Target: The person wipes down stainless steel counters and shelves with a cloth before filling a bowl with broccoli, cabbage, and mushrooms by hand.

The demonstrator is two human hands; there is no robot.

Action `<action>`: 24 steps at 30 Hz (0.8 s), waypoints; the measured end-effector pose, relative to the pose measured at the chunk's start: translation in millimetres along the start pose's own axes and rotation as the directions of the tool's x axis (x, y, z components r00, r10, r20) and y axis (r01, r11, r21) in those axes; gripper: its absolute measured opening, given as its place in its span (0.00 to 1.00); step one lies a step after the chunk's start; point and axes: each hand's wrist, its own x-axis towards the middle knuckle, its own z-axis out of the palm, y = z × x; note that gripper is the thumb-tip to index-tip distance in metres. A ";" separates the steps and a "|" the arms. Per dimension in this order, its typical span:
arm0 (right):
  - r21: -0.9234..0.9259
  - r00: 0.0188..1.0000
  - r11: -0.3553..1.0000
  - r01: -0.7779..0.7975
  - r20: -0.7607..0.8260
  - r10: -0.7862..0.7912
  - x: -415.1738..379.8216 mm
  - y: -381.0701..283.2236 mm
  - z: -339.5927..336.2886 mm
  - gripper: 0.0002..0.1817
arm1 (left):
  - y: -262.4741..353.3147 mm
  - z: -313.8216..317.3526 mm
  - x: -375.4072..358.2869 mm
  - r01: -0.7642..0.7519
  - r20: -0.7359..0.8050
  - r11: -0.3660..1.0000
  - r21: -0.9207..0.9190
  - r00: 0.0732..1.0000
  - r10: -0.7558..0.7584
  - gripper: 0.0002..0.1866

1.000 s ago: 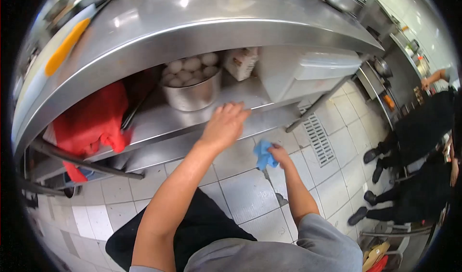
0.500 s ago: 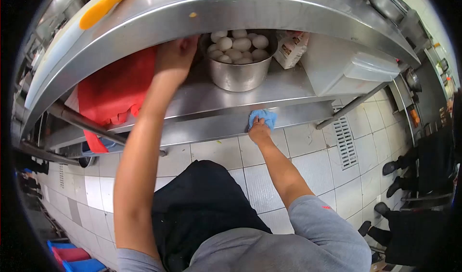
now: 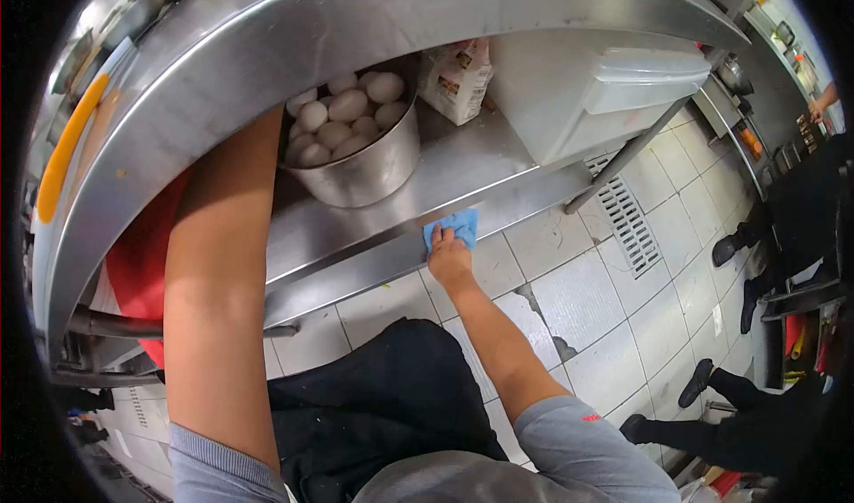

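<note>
My right hand [image 3: 449, 256] holds a blue cloth [image 3: 461, 224] against the front edge of the lower steel shelf [image 3: 485, 158], its fingers pressed down on the cloth. My left forearm [image 3: 218, 298] reaches in under the steel counter [image 3: 356, 12], and the counter's edge hides the hand. Close beside that arm, on the shelf, stands a metal pot [image 3: 369, 176] full of white eggs [image 3: 334, 135]. Red fabric [image 3: 140, 258] lies on the other side of the forearm, partly covered by it.
A printed white packet [image 3: 461, 85] stands right of the pot, next to a large whitish plastic bin [image 3: 556, 94]. A shelf leg [image 3: 636, 152] comes down near a floor drain [image 3: 630, 227]. Other people's legs and dark shoes [image 3: 728, 250] are at the right. An orange-handled utensil [image 3: 71, 152] lies upper left.
The view has turned and come closer to the shelf. My left arm has gone deeper under the counter, so its hand no longer shows. My right hand keeps the cloth at the shelf edge.
</note>
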 end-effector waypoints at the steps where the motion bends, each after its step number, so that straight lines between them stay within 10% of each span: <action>1: 0.007 1.000 1.000 0.004 0.003 -0.004 -0.6 0.8 -0.3 0.38 | 2.3 4.0 4.3 0.007 -0.009 1.000 -0.014 1.000 -0.007 0.21; 24: 0.002 0.998 0.998 0.058 -0.034 -0.058 -2.3 4.8 -6.8 0.38 | 29.7 -14.6 -28.0 0.254 -0.119 0.953 -0.165 0.954 -0.274 0.21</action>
